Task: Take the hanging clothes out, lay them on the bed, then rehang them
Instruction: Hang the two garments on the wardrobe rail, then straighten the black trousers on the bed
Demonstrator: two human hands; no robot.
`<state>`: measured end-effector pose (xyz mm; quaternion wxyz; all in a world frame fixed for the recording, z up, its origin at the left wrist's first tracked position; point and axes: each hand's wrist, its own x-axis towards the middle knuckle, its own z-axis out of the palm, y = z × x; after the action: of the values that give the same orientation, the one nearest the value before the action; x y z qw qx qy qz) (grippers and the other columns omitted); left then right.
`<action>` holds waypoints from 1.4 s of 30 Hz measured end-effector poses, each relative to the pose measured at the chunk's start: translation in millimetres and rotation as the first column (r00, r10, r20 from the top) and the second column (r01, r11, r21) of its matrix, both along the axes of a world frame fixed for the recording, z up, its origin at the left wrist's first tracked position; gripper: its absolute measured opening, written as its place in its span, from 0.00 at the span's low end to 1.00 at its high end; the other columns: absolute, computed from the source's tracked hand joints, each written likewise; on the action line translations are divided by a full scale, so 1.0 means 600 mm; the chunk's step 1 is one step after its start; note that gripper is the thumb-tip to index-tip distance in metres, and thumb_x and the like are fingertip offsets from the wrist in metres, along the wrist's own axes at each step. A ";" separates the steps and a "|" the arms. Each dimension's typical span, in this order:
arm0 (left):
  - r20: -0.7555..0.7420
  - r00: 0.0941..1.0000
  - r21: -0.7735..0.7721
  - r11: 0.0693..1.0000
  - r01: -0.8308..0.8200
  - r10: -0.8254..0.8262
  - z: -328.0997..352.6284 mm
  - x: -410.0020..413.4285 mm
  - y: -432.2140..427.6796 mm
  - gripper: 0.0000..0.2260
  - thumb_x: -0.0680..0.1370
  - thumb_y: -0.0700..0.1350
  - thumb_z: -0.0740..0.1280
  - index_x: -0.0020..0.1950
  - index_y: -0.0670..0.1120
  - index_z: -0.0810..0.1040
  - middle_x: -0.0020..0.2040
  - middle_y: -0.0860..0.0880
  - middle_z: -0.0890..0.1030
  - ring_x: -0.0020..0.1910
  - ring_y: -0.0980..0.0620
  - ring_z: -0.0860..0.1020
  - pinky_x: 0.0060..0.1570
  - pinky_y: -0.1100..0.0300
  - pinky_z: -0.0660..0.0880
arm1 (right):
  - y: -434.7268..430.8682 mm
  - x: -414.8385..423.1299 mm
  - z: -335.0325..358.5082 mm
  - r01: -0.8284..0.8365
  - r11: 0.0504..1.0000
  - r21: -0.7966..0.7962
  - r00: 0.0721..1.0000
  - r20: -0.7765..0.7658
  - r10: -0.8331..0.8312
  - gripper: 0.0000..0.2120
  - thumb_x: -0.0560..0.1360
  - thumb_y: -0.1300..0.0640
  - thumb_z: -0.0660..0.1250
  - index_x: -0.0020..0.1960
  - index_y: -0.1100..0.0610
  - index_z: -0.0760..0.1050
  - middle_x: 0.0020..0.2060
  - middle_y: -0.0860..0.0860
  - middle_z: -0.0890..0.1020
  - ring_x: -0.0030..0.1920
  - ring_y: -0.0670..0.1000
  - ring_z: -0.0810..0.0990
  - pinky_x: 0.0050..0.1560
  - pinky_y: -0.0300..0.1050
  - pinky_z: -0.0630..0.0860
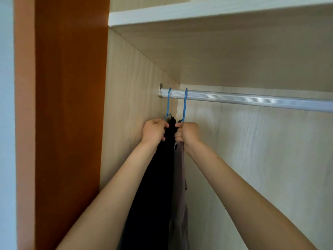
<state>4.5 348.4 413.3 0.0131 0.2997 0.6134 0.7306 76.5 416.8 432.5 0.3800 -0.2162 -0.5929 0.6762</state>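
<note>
1. Black cloth comes nearest: a long black garment point(155, 186) hangs straight down between the two bare forearms, with a paler grey-mauve garment point(179, 186) just beside it on the right, the two touching along their length.
2. Both look soft and light, hanging limp with no stiffness of their own, so I judge they would slump or slide if taken by the fabric alone; the hanger neck under each hook is the firmer place to hold.
3. Farther in, the left hand point(154, 131) is closed around the top of the black garment, at the base of its hanger.
4. Opposite it, the right hand point(187, 135) is closed in a fist on the top of the pale garment, just under its hanger's hook. The two hands are near each other, with the dark collar between them.
5. Above the hands, the left blue hanger hook point(168, 101) and the right blue hanger hook point(185, 103) both sit over the rail point(252, 101), close to its left end bracket.
6. The clothes are therefore on the rail inside the wardrobe; whether this is taking out or rehanging cannot be told.
7. Behind are the pale wood-grain back panel point(252, 150) and, overhead, the shelf point(198, 13); the orange-brown wardrobe side point(68, 105) stands at left.
</note>
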 end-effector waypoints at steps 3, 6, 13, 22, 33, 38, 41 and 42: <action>-0.001 1.000 -0.024 1.000 0.001 -0.001 0.002 0.004 -0.002 0.13 0.79 0.38 0.59 0.35 0.44 0.75 0.14 0.54 0.65 0.13 0.60 0.63 0.26 0.60 0.65 | 0.006 0.004 -0.003 -0.024 1.000 -0.008 0.999 -0.023 0.024 0.16 0.79 0.68 0.46 0.39 0.62 0.69 0.26 0.52 0.61 0.12 0.43 0.57 0.14 0.32 0.54; -0.004 1.000 -0.046 0.999 0.000 -0.001 0.005 0.009 -0.008 0.13 0.79 0.38 0.59 0.36 0.43 0.75 0.14 0.54 0.66 0.13 0.60 0.64 0.25 0.62 0.66 | 0.017 0.007 -0.008 -0.092 0.995 -0.023 0.995 -0.049 0.091 0.16 0.79 0.67 0.46 0.41 0.62 0.70 0.21 0.50 0.62 0.13 0.42 0.58 0.14 0.33 0.54; -0.279 0.952 -0.177 0.967 -0.183 0.129 -0.005 0.049 -0.054 0.08 0.79 0.40 0.60 0.50 0.41 0.79 0.43 0.44 0.82 0.42 0.47 0.81 0.44 0.58 0.73 | 0.016 0.041 -0.023 -0.100 0.983 0.156 0.991 -0.069 0.112 0.08 0.77 0.68 0.57 0.42 0.63 0.72 0.29 0.54 0.71 0.27 0.50 0.71 0.22 0.39 0.73; -0.631 0.704 -0.037 0.893 -0.448 0.327 -0.162 0.241 -0.248 0.13 0.80 0.41 0.61 0.64 0.44 0.76 0.57 0.50 0.77 0.60 0.56 0.75 0.59 0.66 0.69 | -0.112 0.259 -0.238 0.069 0.825 0.561 0.940 -0.312 0.134 0.09 0.77 0.62 0.61 0.54 0.55 0.77 0.47 0.49 0.80 0.50 0.49 0.80 0.52 0.45 0.77; 0.169 0.804 -0.641 0.683 -0.350 0.571 -0.706 0.473 -0.517 0.05 0.80 0.44 0.62 0.51 0.49 0.78 0.49 0.53 0.80 0.49 0.56 0.78 0.49 0.57 0.74 | -0.258 0.420 -0.776 -0.557 0.827 -0.081 0.695 0.500 0.517 0.10 0.81 0.63 0.60 0.46 0.56 0.78 0.37 0.51 0.82 0.44 0.59 0.81 0.46 0.49 0.77; 0.527 0.506 -0.722 0.674 -0.155 0.682 -0.838 0.596 -0.634 0.08 0.80 0.43 0.61 0.44 0.51 0.77 0.42 0.48 0.82 0.38 0.49 0.78 0.40 0.56 0.75 | -0.316 0.439 -0.876 -0.604 0.709 -0.365 0.387 0.643 0.661 0.15 0.82 0.63 0.57 0.43 0.65 0.79 0.33 0.59 0.80 0.36 0.58 0.79 0.40 0.50 0.77; 0.597 0.335 -0.686 0.680 -0.258 0.729 -0.843 0.631 -0.683 0.09 0.80 0.39 0.60 0.44 0.45 0.77 0.39 0.45 0.80 0.36 0.49 0.76 0.33 0.63 0.71 | -0.363 0.411 -0.888 -0.631 0.639 -0.440 0.293 0.628 0.721 0.13 0.82 0.63 0.56 0.46 0.67 0.77 0.35 0.61 0.79 0.34 0.58 0.77 0.36 0.46 0.78; 0.593 0.296 -0.690 0.662 -0.294 0.749 -0.845 0.637 -0.699 0.09 0.80 0.39 0.60 0.44 0.44 0.78 0.38 0.45 0.80 0.35 0.50 0.76 0.34 0.61 0.71 | -0.383 0.396 -0.889 -0.653 0.606 -0.455 0.254 0.622 0.741 0.13 0.82 0.63 0.56 0.46 0.66 0.77 0.35 0.61 0.79 0.34 0.58 0.78 0.34 0.45 0.79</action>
<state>386.7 -71.1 -94.0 0.1315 -0.3359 0.7381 0.5701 314.2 187.1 -100.8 -0.2597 -0.2148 -0.6892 0.6414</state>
